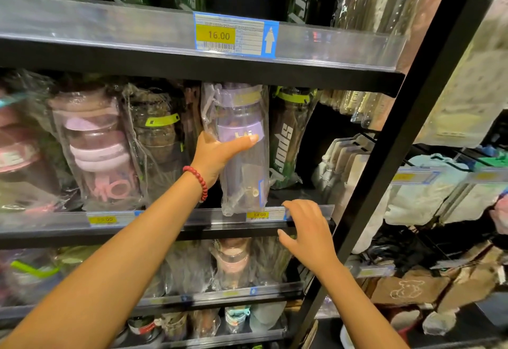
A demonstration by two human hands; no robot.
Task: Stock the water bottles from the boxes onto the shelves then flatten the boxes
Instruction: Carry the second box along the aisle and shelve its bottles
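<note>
Purple bottle [242, 139] stands upright, long axis vertical, on shelf [209, 215]; left hand [217, 153] wraps its middle. Right hand [308, 227], fingers loosely spread, hovers lower right, holding nothing.

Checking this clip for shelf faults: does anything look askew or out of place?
Only mildly: the purple bottle gripped by the left hand overhangs the middle shelf's front rail, its plastic bag covering the rail. The right hand rests there. Nothing looks spilled or damaged.

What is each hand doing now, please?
Left hand: gripping the purple bottle.
Right hand: open, fingers on the shelf edge.
</note>
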